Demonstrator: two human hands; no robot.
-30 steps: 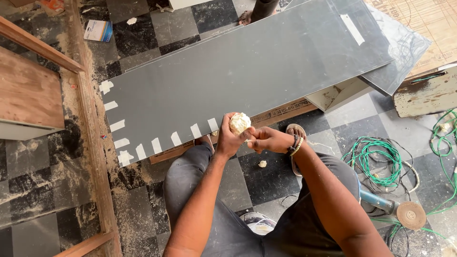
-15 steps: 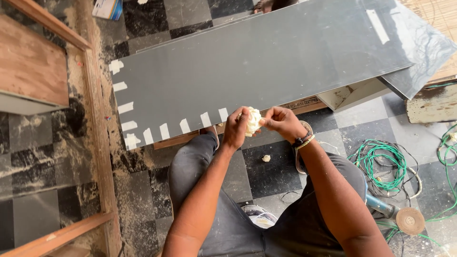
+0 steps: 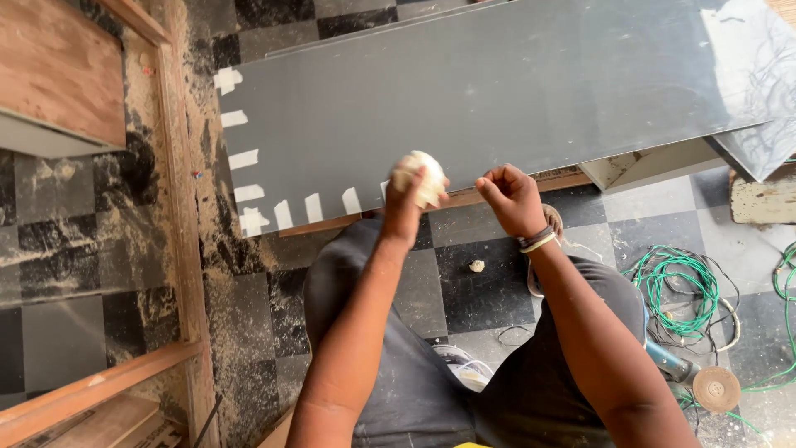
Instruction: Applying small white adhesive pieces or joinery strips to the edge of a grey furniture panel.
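My left hand (image 3: 405, 207) is raised over the near edge of a large grey panel (image 3: 497, 91) and grips a cream roll of masking tape (image 3: 423, 176). My right hand (image 3: 512, 199) is a closed fist just to the right of the roll, a short gap away; I cannot make out anything between its fingers. Bands sit on that wrist (image 3: 537, 241). Several short strips of tape (image 3: 242, 158) line the panel's left and near edges. My knees are below the panel edge.
A small crumpled ball (image 3: 476, 265) lies on the checkered floor between my legs. Coiled green cable (image 3: 676, 286) and a grinder with a disc (image 3: 715, 388) are at the right. A dusty wooden frame (image 3: 178, 207) and plywood (image 3: 58, 66) stand at the left.
My hands were together at the tape roll; now the right hand has drawn away to the right while the left keeps the roll. The view has closed in on the panel.
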